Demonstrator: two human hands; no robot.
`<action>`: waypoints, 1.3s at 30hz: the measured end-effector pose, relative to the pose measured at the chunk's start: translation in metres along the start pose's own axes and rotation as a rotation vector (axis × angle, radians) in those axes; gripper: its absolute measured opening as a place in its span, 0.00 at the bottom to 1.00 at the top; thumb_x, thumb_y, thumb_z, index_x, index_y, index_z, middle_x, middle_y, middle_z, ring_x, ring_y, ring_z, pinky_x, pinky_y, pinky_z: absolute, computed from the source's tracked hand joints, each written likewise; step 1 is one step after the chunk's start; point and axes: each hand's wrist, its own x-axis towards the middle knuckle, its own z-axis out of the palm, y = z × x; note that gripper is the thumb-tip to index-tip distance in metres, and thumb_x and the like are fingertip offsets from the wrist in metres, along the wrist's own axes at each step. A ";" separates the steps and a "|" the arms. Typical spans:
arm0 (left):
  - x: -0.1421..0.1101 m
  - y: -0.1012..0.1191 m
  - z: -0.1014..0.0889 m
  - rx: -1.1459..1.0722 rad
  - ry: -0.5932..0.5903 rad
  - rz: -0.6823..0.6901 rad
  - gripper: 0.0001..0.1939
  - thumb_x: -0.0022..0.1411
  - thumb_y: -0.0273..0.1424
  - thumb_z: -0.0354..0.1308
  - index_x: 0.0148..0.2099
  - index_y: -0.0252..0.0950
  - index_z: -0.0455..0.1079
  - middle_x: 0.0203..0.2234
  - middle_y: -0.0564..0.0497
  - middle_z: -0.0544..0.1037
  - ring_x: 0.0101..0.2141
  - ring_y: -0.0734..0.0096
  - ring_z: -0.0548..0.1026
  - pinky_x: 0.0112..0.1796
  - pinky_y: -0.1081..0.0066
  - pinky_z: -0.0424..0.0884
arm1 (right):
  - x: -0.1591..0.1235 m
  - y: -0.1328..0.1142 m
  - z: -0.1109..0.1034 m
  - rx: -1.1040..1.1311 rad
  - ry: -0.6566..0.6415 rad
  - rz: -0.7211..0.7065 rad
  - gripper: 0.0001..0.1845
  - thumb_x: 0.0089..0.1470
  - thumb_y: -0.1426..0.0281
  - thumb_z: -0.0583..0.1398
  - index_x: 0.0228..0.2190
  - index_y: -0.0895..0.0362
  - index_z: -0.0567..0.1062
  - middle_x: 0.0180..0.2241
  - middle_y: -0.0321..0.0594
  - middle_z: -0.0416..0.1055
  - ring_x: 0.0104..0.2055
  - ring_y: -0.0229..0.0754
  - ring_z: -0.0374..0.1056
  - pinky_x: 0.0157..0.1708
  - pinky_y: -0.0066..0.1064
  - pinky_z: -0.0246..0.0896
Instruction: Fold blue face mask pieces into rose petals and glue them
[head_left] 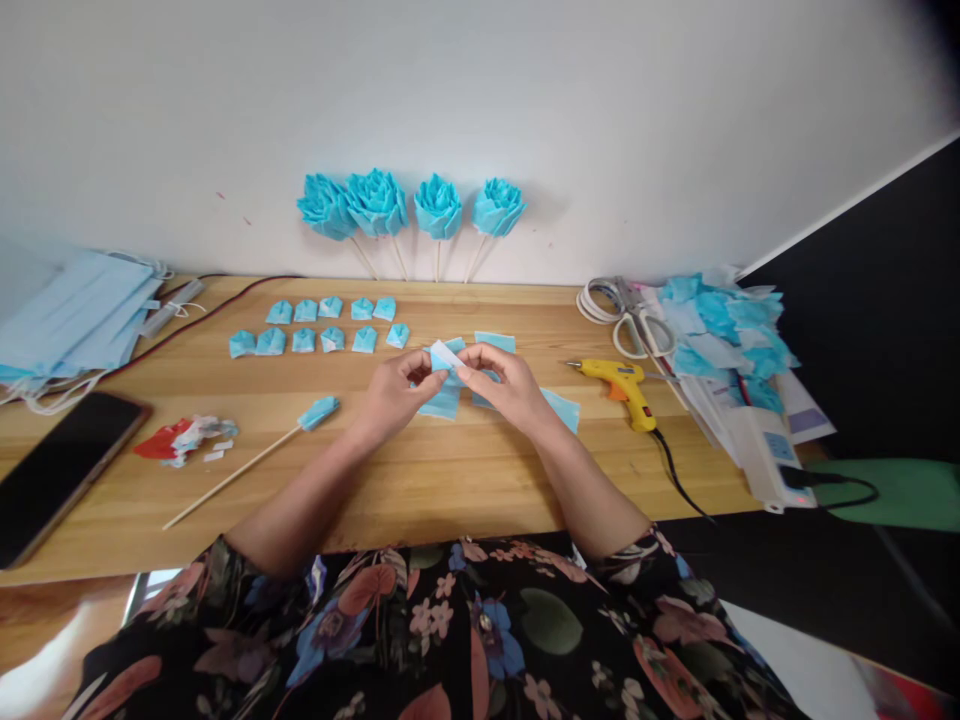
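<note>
Between my left hand (401, 392) and my right hand (504, 385) is a small piece of blue-and-white face mask fabric (445, 356). Thumbs and fingers of both hands pinch it, with a white strip turned up along its top. Flat blue fabric pieces lie beneath and around my hands, one blue square (439, 404) below the left and another blue square (561, 408) beside the right wrist. Left of my left hand lies a wooden stick (232, 474) tipped with a rolled blue bud (319, 412). Several folded blue petals (303, 340) lie in two rows farther back.
Several blue fabric flowers (437, 207) on sticks lean against the wall. Face masks (75, 305) and a phone (64, 470) lie left, near scraps (187, 440). At right are a yellow glue gun (616, 378), scissors (643, 335), tape (597, 300), fabric scraps (727, 325) and a power strip (769, 460).
</note>
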 end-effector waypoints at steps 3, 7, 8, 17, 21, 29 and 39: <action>-0.001 0.001 0.000 0.045 -0.004 0.021 0.09 0.55 0.35 0.64 0.29 0.35 0.71 0.23 0.53 0.72 0.27 0.73 0.67 0.31 0.71 0.63 | -0.001 -0.001 -0.001 -0.106 -0.004 -0.021 0.10 0.56 0.62 0.60 0.28 0.54 0.72 0.27 0.32 0.67 0.30 0.36 0.61 0.34 0.30 0.57; -0.001 0.003 0.000 0.125 -0.016 0.057 0.07 0.55 0.33 0.62 0.28 0.35 0.72 0.23 0.54 0.72 0.26 0.74 0.65 0.31 0.71 0.61 | 0.001 0.002 -0.001 -0.211 0.024 -0.087 0.09 0.55 0.65 0.59 0.25 0.54 0.69 0.26 0.33 0.68 0.30 0.37 0.62 0.35 0.31 0.57; -0.001 0.003 0.000 0.131 -0.020 0.061 0.07 0.56 0.33 0.62 0.28 0.35 0.72 0.23 0.54 0.72 0.26 0.74 0.64 0.31 0.71 0.61 | 0.001 0.003 -0.001 -0.236 0.033 -0.106 0.09 0.54 0.66 0.59 0.24 0.54 0.69 0.26 0.33 0.68 0.30 0.38 0.62 0.35 0.31 0.57; 0.002 -0.002 -0.001 -0.158 0.043 -0.086 0.11 0.53 0.38 0.66 0.32 0.35 0.73 0.25 0.54 0.73 0.26 0.75 0.66 0.31 0.72 0.63 | 0.002 0.003 -0.003 -0.188 0.163 -0.071 0.09 0.55 0.64 0.58 0.25 0.54 0.68 0.26 0.34 0.66 0.30 0.38 0.62 0.34 0.31 0.57; 0.003 0.002 -0.003 -0.175 0.131 -0.079 0.11 0.55 0.37 0.65 0.29 0.36 0.72 0.21 0.55 0.70 0.25 0.75 0.65 0.30 0.72 0.62 | 0.003 0.004 -0.005 -0.123 0.225 -0.037 0.11 0.55 0.62 0.58 0.25 0.54 0.67 0.26 0.34 0.65 0.31 0.38 0.62 0.35 0.30 0.58; 0.001 0.005 0.002 -0.229 0.050 -0.078 0.17 0.52 0.43 0.67 0.37 0.36 0.74 0.25 0.54 0.73 0.27 0.74 0.67 0.31 0.72 0.65 | 0.002 0.005 0.002 -0.085 0.189 -0.033 0.12 0.54 0.61 0.59 0.24 0.54 0.69 0.25 0.33 0.65 0.30 0.38 0.61 0.34 0.30 0.58; 0.001 0.000 0.001 -0.243 0.116 -0.045 0.13 0.55 0.40 0.65 0.30 0.35 0.71 0.22 0.55 0.71 0.25 0.76 0.66 0.30 0.72 0.64 | 0.001 0.009 0.007 -0.038 0.226 -0.024 0.12 0.55 0.61 0.59 0.26 0.54 0.70 0.25 0.33 0.66 0.31 0.38 0.63 0.35 0.30 0.59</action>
